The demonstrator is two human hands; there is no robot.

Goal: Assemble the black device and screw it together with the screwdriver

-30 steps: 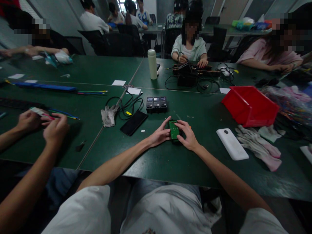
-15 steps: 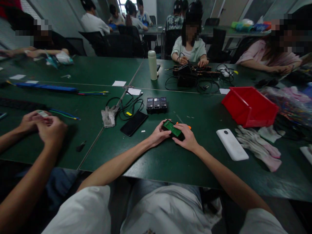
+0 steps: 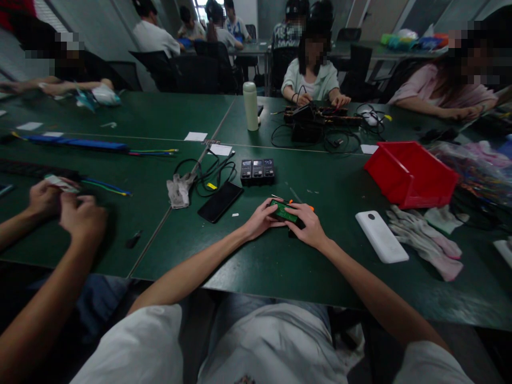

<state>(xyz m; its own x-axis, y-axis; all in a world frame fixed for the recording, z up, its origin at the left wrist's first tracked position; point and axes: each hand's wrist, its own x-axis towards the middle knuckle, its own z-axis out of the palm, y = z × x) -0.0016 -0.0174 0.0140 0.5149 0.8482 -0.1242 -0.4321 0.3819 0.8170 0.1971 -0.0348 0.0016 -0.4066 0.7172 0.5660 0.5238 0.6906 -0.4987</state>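
A green circuit board [image 3: 285, 212] in a dark housing is held between my two hands over the table, near its front edge. My left hand [image 3: 262, 218] grips the left end, thumb on top of the board. My right hand [image 3: 307, 223] closes round the right end, its fingers covering part of the board. Just behind the hands lies a screwdriver [image 3: 311, 208] with an orange handle, partly hidden by my right fingers. Farther back stands a block of three black modules [image 3: 257, 172]. A black phone [image 3: 220, 202] rests to the left of my hands.
On the right are a red bin [image 3: 412, 176], a white power bank [image 3: 381, 237] and work gloves [image 3: 430, 240]. A grey glove [image 3: 181, 190] and black cables lie left. A pale bottle [image 3: 250, 106] stands behind. A neighbour's hands [image 3: 82, 216] work at left; other people sit across the table.
The circuit board has turned and tilted slightly in my hands, with my left thumb now farther over it. The neighbour's hands at left have shifted, raising a small pale piece.
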